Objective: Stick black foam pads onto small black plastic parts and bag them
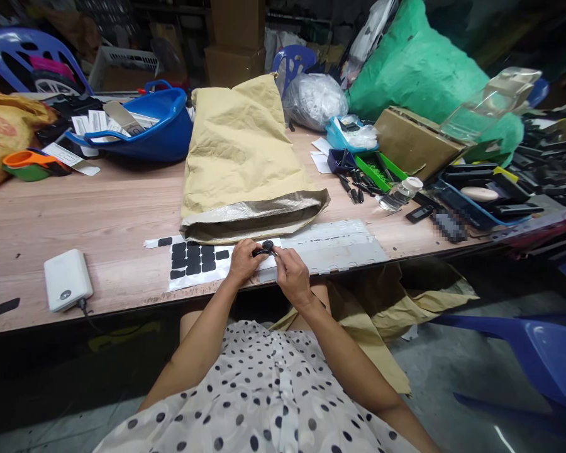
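Note:
Close together at the table's front edge, my left hand (245,258) and my right hand (292,274) both grip a small black part with a round knob (267,245). Its exact kind cannot be made out. The fingers of both hands are closed in a pinch. Under and beside my left hand lies a white backing sheet (210,278) bearing several black rounded stickers (194,258). A grey flat board (344,248) lies beyond my right hand. Just behind the hands, a tan paper sack (245,151) lies with its mouth facing me.
At left are a white power bank (68,280) with a cable and a blue basin (136,135) of papers. To the right stand a green tray (380,171), a clear bottle (400,194) and a cardboard box (415,141). A blue chair (532,352) is at lower right.

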A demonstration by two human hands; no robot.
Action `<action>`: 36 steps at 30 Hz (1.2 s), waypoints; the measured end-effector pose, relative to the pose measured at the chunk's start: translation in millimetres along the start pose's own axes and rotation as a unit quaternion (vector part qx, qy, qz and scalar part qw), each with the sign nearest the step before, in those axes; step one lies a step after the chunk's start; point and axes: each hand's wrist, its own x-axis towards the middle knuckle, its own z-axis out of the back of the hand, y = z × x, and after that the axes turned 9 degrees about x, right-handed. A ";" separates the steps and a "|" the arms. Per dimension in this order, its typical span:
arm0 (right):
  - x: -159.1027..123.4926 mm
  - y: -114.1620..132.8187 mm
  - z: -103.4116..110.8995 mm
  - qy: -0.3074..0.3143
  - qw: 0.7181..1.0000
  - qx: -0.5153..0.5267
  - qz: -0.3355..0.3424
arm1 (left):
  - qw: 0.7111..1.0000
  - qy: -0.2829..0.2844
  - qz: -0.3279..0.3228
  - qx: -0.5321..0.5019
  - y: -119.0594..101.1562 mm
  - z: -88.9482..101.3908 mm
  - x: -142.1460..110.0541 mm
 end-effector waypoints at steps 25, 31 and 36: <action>16.9 -63.2 32.1 -0.133 0.981 -0.108 -0.087 | 1.000 -0.011 -0.012 0.016 0.3 -0.4 -1.4; 31.2 -92.9 30.2 -0.104 0.961 -0.221 -0.131 | 0.999 -0.009 -0.026 0.026 3.0 -2.5 -2.9; 30.9 -91.5 21.3 -0.113 0.948 -0.271 -0.124 | 0.999 -0.008 -0.034 0.029 4.2 0.3 -2.3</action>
